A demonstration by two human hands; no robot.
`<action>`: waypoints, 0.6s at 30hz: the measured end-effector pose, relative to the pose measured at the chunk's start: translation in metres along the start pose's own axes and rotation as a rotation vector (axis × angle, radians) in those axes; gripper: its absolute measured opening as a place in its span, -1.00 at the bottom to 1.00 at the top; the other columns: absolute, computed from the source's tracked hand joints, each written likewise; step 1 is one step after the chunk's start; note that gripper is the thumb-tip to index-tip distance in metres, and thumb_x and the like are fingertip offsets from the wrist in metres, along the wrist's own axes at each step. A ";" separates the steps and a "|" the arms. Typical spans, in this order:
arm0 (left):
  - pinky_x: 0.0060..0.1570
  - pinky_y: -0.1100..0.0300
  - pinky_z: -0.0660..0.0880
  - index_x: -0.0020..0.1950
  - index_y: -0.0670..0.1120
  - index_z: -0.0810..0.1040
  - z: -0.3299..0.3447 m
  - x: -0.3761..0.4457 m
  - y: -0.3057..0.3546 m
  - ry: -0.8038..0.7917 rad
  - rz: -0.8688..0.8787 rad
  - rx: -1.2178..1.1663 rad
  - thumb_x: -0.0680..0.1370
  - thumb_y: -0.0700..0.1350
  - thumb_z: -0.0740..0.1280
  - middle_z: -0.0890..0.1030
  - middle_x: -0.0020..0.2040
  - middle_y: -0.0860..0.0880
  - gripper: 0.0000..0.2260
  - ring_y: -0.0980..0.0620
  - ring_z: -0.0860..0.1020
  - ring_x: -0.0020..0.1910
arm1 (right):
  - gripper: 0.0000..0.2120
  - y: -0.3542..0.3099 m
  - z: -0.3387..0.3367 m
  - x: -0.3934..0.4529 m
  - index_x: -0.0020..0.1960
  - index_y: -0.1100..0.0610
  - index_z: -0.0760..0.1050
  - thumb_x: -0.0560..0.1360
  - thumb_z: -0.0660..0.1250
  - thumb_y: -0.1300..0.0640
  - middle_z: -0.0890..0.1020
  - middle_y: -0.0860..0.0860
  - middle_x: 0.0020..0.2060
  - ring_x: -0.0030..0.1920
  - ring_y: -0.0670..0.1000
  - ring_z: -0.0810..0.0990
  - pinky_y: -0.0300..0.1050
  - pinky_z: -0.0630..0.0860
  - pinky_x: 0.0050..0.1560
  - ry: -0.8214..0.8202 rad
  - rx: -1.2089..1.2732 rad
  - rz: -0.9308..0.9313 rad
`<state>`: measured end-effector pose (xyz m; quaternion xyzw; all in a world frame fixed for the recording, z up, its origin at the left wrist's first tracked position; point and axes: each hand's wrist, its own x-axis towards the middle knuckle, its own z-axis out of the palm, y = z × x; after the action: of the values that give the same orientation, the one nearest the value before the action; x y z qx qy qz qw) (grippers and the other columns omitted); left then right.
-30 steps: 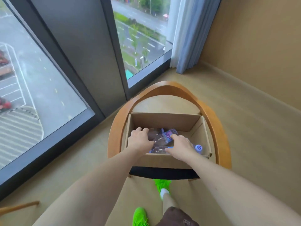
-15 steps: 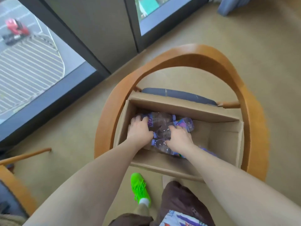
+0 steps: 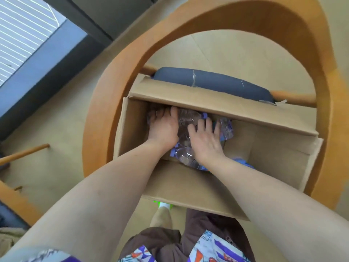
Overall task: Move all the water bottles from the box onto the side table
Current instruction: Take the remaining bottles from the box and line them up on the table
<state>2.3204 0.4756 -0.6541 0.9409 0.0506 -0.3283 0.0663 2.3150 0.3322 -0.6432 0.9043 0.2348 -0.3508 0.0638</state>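
With both arms reaching down into it, the open brown cardboard box [image 3: 268,152] sits on the seat of a chair with a curved orange-tan wooden frame [image 3: 306,46], and the chair's dark grey padded cushion [image 3: 213,82] peeks out past the box's far flap. Inside, bunched toward the left and far side, is a heap of clear crinkly plastic water bottles with purple labels and caps [image 3: 186,157], all lying on their sides; the right part of the box floor is bare cardboard. So yeah, the bottles are all still in the box.

Left hand [image 3: 163,127] is pressed down on the far-left bottles with fingers curled over them, looks like a grip but the fingertips are tucked under the flap so I can't tell for sure. Right hand [image 3: 204,138] lies flat on top of the pile, fingers spread and loose, not wrapped around anything. Cardboard's matte with plain flaps, and the floor around the chair is smooth beige.
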 end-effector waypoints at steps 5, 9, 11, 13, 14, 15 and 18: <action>0.28 -0.14 0.27 0.26 -0.13 0.24 0.009 0.004 -0.002 0.034 0.004 0.080 0.36 -0.14 0.46 0.54 0.18 -0.19 -0.43 -0.21 0.45 0.20 | -0.50 -0.005 0.014 -0.004 0.18 0.21 0.41 0.26 0.39 0.38 0.47 0.31 0.16 0.27 0.40 0.37 0.37 0.13 0.43 0.149 0.031 0.027; 0.23 -0.13 0.33 0.29 -0.15 0.24 0.009 0.004 -0.003 0.036 0.034 0.106 0.40 -0.11 0.45 0.51 0.19 -0.18 -0.44 -0.22 0.47 0.17 | -0.52 -0.002 0.019 -0.008 0.17 0.22 0.44 0.27 0.37 0.38 0.51 0.29 0.12 0.20 0.36 0.45 0.29 0.20 0.43 0.229 0.038 -0.002; 0.22 -0.13 0.36 0.32 -0.11 0.22 0.008 0.001 -0.004 -0.012 0.011 0.087 0.43 -0.07 0.45 0.51 0.20 -0.17 -0.42 -0.23 0.48 0.18 | -0.43 0.001 0.014 -0.006 0.17 0.19 0.41 0.20 0.47 0.33 0.51 0.23 0.09 0.12 0.31 0.46 0.27 0.27 0.36 0.184 0.018 -0.020; 0.21 -0.13 0.37 0.32 -0.09 0.25 0.007 -0.006 -0.004 -0.066 -0.046 0.040 0.45 0.00 0.47 0.52 0.20 -0.18 -0.43 -0.24 0.49 0.19 | -0.41 0.005 0.007 -0.004 0.18 0.16 0.39 0.19 0.50 0.27 0.51 0.16 0.04 0.06 0.24 0.46 0.21 0.35 0.24 0.142 -0.018 -0.033; 0.20 -0.11 0.38 0.31 -0.09 0.28 0.006 -0.010 -0.004 -0.094 -0.081 0.013 0.45 0.01 0.46 0.52 0.20 -0.19 -0.45 -0.24 0.49 0.19 | -0.44 0.007 0.004 -0.004 0.17 0.15 0.40 0.21 0.48 0.27 0.51 0.14 0.02 0.04 0.21 0.46 0.18 0.37 0.18 0.127 -0.040 -0.030; 0.19 -0.10 0.39 0.31 -0.09 0.31 0.005 -0.014 -0.004 -0.122 -0.116 -0.020 0.44 0.01 0.46 0.52 0.20 -0.19 -0.46 -0.24 0.49 0.20 | -0.48 0.010 0.002 -0.004 0.15 0.15 0.41 0.22 0.45 0.28 0.50 0.13 0.01 0.03 0.20 0.45 0.16 0.38 0.14 0.108 -0.062 -0.020; 0.15 -0.08 0.42 0.30 -0.08 0.37 -0.002 -0.029 -0.008 -0.152 -0.185 -0.155 0.38 0.01 0.49 0.51 0.18 -0.17 -0.44 -0.22 0.49 0.19 | -0.60 0.015 -0.002 -0.011 0.10 0.15 0.46 0.28 0.41 0.26 0.50 0.14 0.02 0.03 0.21 0.45 0.10 0.38 0.06 0.048 -0.080 0.036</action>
<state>2.2982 0.4822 -0.6351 0.8967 0.1571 -0.3984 0.1117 2.3158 0.3153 -0.6349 0.9133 0.2337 -0.3180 0.1003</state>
